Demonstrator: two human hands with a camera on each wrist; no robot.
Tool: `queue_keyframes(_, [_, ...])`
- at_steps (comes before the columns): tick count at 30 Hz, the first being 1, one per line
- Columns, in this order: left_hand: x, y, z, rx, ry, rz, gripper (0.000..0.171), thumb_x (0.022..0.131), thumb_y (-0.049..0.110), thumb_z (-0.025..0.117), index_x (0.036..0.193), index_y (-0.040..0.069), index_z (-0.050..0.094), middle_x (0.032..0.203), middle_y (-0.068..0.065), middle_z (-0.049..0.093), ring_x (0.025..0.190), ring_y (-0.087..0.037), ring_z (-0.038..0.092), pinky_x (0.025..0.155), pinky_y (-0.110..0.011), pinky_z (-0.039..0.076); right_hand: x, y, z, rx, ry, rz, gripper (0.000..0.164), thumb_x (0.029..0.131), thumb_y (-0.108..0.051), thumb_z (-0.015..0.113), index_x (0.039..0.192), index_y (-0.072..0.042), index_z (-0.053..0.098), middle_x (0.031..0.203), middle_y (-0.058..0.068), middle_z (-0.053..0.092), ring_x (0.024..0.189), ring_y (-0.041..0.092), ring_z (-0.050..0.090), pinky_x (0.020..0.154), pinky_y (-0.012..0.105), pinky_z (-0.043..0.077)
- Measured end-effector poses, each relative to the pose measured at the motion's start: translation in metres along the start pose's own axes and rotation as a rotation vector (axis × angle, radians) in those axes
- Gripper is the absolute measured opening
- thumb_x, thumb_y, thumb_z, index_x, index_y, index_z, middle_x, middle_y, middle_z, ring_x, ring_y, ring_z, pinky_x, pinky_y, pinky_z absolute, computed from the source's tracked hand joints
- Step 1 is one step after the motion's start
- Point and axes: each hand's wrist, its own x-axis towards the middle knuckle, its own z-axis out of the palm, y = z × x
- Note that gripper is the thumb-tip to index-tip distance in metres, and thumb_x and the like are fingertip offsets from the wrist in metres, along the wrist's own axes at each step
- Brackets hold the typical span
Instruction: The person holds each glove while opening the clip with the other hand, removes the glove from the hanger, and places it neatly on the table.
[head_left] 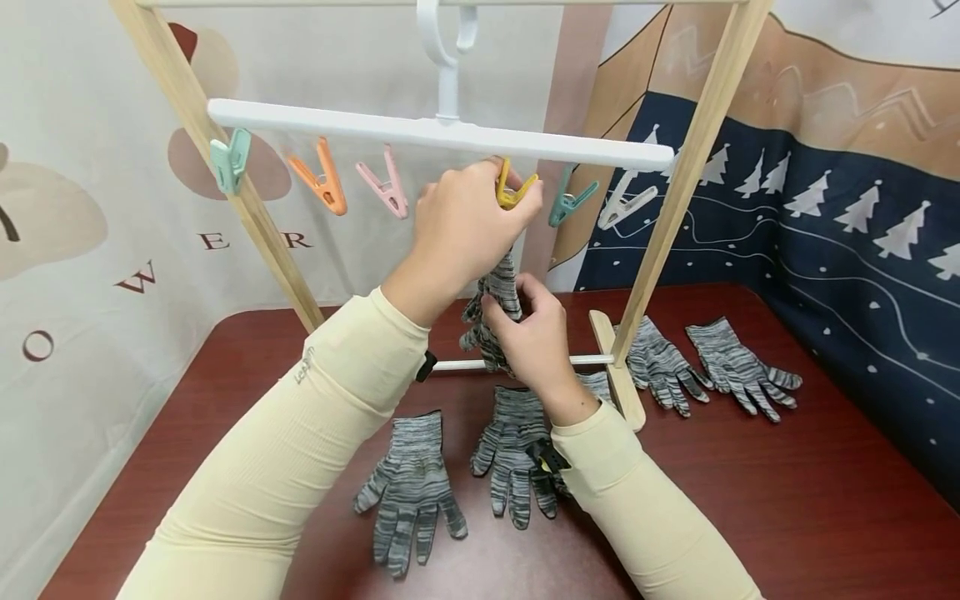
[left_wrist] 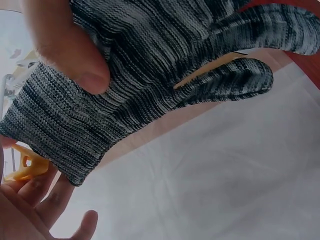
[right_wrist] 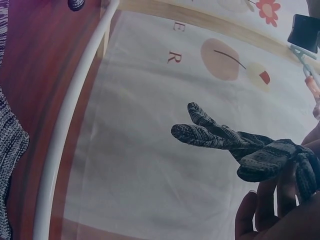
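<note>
Under the white hanger bar (head_left: 442, 133), my left hand (head_left: 465, 218) pinches a yellow clothespin (head_left: 512, 198). Lower down, my right hand (head_left: 536, 337) holds a grey-and-black striped knit glove (head_left: 502, 287) between thumb and fingers, its glove fingers hanging downward. The left wrist view shows the glove's cuff (left_wrist: 55, 122) up beside the yellow clothespin; whether the clip's jaws bite the cuff I cannot tell. In the right wrist view the dangling glove fingers (right_wrist: 210, 137) stand out against the pale backdrop.
Other clothespins hang along the bar: mint (head_left: 230, 161), orange (head_left: 321, 179), pink (head_left: 386, 185), teal (head_left: 573, 200) and white (head_left: 626, 202). A wooden frame (head_left: 693, 167) carries the hanger. Several matching gloves lie on the red-brown table (head_left: 750, 500), including a near one (head_left: 412, 483) and one far right (head_left: 738, 362).
</note>
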Motion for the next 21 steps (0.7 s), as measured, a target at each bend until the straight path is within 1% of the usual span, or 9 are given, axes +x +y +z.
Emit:
queue_keyframes(4, [0.000, -0.001, 0.001, -0.034, 0.014, 0.011, 0.039, 0.097, 0.056, 0.049, 0.113, 0.026, 0.067, 0.082, 0.005, 0.065, 0.078, -0.016, 0.061, 0.073, -0.038, 0.047, 0.000, -0.001, 0.001, 0.005, -0.012, 0.018, 0.013, 0.094, -0.021, 0.067, 0.095, -0.008, 0.064, 0.078, 0.005, 0.059, 0.062, 0.018, 0.054, 0.057, 0.027, 0.046])
queue_keyframes(7, [-0.001, -0.003, 0.001, -0.090, 0.010, 0.011, 0.039, 0.097, 0.055, 0.051, 0.118, 0.026, 0.066, 0.082, 0.004, 0.066, 0.076, -0.016, 0.060, 0.068, -0.035, 0.046, -0.001, 0.000, 0.002, 0.003, -0.017, 0.032, 0.015, 0.094, -0.021, 0.068, 0.097, -0.007, 0.064, 0.079, 0.005, 0.059, 0.062, 0.018, 0.053, 0.056, 0.026, 0.045])
queue_keyframes(9, [-0.002, -0.004, 0.001, -0.129, 0.003, 0.009, 0.039, 0.097, 0.054, 0.053, 0.120, 0.025, 0.065, 0.089, 0.005, 0.070, 0.078, -0.015, 0.062, 0.068, -0.033, 0.046, -0.001, 0.000, 0.002, -0.002, -0.020, 0.041, 0.015, 0.094, -0.020, 0.068, 0.098, -0.006, 0.064, 0.079, 0.005, 0.059, 0.062, 0.018, 0.053, 0.057, 0.026, 0.044])
queue_keyframes(11, [-0.003, -0.007, 0.002, -0.176, 0.001, 0.017, 0.039, 0.097, 0.051, 0.056, 0.124, 0.023, 0.063, 0.098, 0.005, 0.073, 0.085, -0.013, 0.066, 0.073, -0.032, 0.049, -0.001, 0.001, 0.002, -0.009, -0.020, 0.046, 0.015, 0.094, -0.018, 0.068, 0.099, -0.005, 0.064, 0.079, 0.006, 0.059, 0.062, 0.018, 0.053, 0.057, 0.026, 0.044])
queue_keyframes(14, [-0.005, -0.012, 0.001, -0.246, 0.011, 0.043, 0.039, 0.098, 0.044, 0.058, 0.129, 0.021, 0.062, 0.115, 0.006, 0.074, 0.103, -0.010, 0.069, 0.087, -0.030, 0.051, -0.001, 0.001, 0.003, -0.025, -0.019, 0.034, 0.013, 0.094, -0.018, 0.067, 0.098, -0.006, 0.064, 0.078, 0.007, 0.059, 0.061, 0.018, 0.053, 0.057, 0.026, 0.045])
queue_keyframes(15, [-0.007, -0.015, 0.000, -0.270, 0.020, 0.056, 0.038, 0.098, 0.041, 0.058, 0.130, 0.020, 0.062, 0.118, 0.005, 0.073, 0.109, -0.009, 0.068, 0.093, -0.030, 0.050, 0.000, 0.001, 0.002, -0.030, -0.018, 0.025, 0.013, 0.094, -0.018, 0.067, 0.097, -0.007, 0.064, 0.077, 0.007, 0.059, 0.060, 0.018, 0.053, 0.056, 0.027, 0.045])
queue_keyframes(17, [-0.012, -0.020, -0.002, -0.304, 0.040, 0.079, 0.039, 0.099, 0.038, 0.058, 0.132, 0.019, 0.061, 0.123, 0.004, 0.072, 0.117, -0.008, 0.065, 0.105, -0.031, 0.044, -0.001, 0.001, 0.002, -0.031, -0.022, 0.013, 0.012, 0.094, -0.020, 0.067, 0.096, -0.008, 0.063, 0.076, 0.006, 0.058, 0.059, 0.019, 0.053, 0.056, 0.027, 0.045])
queue_keyframes(19, [-0.020, -0.026, -0.004, -0.326, 0.087, 0.111, 0.036, 0.100, 0.035, 0.057, 0.131, 0.018, 0.063, 0.126, 0.003, 0.071, 0.120, -0.008, 0.063, 0.108, -0.031, 0.042, -0.001, 0.002, 0.002, -0.023, -0.023, 0.004, 0.012, 0.094, -0.020, 0.066, 0.095, -0.008, 0.063, 0.075, 0.007, 0.057, 0.058, 0.020, 0.052, 0.054, 0.028, 0.045])
queue_keyframes(21, [-0.029, -0.033, -0.006, -0.350, 0.163, 0.160, 0.032, 0.100, 0.030, 0.057, 0.127, 0.014, 0.066, 0.124, 0.001, 0.072, 0.118, -0.009, 0.064, 0.108, -0.030, 0.043, -0.001, 0.002, 0.001, -0.009, -0.021, 0.006, 0.012, 0.095, -0.020, 0.066, 0.096, -0.009, 0.064, 0.075, 0.007, 0.057, 0.058, 0.020, 0.052, 0.054, 0.029, 0.045])
